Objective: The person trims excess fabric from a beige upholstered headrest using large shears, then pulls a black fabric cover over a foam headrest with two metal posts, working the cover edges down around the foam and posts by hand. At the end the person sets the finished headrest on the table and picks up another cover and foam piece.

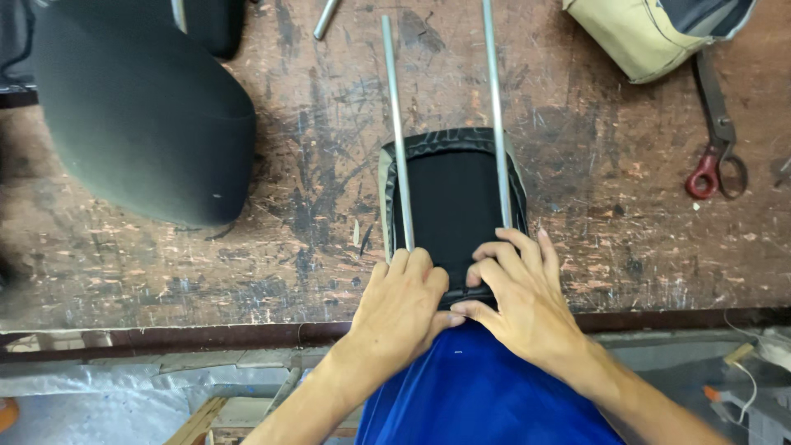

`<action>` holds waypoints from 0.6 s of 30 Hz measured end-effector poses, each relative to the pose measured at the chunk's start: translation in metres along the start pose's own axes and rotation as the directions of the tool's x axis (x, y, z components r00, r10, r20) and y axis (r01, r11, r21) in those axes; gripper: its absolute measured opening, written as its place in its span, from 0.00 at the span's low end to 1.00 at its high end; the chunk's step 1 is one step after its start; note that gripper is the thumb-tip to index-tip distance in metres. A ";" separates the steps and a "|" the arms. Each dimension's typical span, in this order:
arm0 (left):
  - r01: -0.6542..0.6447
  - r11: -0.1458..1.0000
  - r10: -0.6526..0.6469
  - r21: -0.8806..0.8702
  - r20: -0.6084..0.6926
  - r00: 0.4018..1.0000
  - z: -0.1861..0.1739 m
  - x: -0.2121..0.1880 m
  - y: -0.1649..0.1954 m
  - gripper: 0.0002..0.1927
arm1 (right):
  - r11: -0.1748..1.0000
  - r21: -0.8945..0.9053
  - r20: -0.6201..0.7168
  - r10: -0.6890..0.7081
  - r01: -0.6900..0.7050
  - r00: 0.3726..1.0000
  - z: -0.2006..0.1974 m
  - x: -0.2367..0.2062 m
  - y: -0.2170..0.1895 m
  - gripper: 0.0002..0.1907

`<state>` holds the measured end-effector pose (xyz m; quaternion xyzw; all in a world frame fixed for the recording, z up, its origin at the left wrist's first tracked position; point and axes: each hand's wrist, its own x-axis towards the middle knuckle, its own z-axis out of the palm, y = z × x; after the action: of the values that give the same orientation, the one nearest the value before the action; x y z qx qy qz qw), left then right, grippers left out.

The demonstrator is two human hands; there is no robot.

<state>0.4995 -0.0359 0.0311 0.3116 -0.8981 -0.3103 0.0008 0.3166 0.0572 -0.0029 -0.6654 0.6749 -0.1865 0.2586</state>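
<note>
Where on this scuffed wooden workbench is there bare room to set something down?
Bare wood lies between the dark rounded cushion and the black headrest cover with two metal rods, and between that cover and the red-handled scissors. Crowded: the near edge, where both hands press.

Both forearms come up from the lower edge of the view and converge toward the middle, bare from elbow to wrist. The left hand [401, 306] lies palm down, wrist slightly bent, its fingers curled forward and bunched together, the knuckles raised. The thumb points inward toward the other hand. The right hand [523, 298] also lies palm down, angled inward, its fingers spread wider and arched, the index and middle fingertips pressing down ahead of the palm. Its thumb reaches across to meet the left thumb, so the two hands touch at the thumbs, pinching just between the palms.
</note>
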 end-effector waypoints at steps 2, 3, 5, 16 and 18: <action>-0.002 1.000 0.000 0.030 0.055 0.998 -0.006 0.000 -0.005 0.20 | 0.998 -0.031 0.003 -0.050 0.050 0.999 0.002 0.002 0.001 0.20; -0.004 0.999 0.000 0.041 0.087 0.996 -0.007 0.000 -0.007 0.19 | 0.997 -0.038 0.006 -0.071 0.071 0.997 0.003 0.004 0.002 0.20; -0.032 0.996 0.024 0.089 0.087 0.996 -0.007 -0.001 -0.009 0.18 | 0.996 -0.025 0.005 -0.086 0.087 0.996 0.004 0.006 0.004 0.20; -0.096 0.995 0.095 -0.013 -0.089 0.992 -0.002 -0.008 -0.026 0.26 | 0.996 0.077 -0.026 -0.053 0.054 0.998 0.005 0.004 -0.004 0.17; -0.073 0.996 0.063 -0.044 -0.191 0.980 -0.005 -0.011 -0.027 0.36 | 0.997 0.071 -0.011 -0.031 0.032 0.999 0.006 0.003 -0.006 0.15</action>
<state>0.5248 -0.0489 0.0216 0.3087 -0.8959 -0.3019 0.1049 0.3253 0.0541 -0.0043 -0.6655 0.6584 -0.2179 0.2759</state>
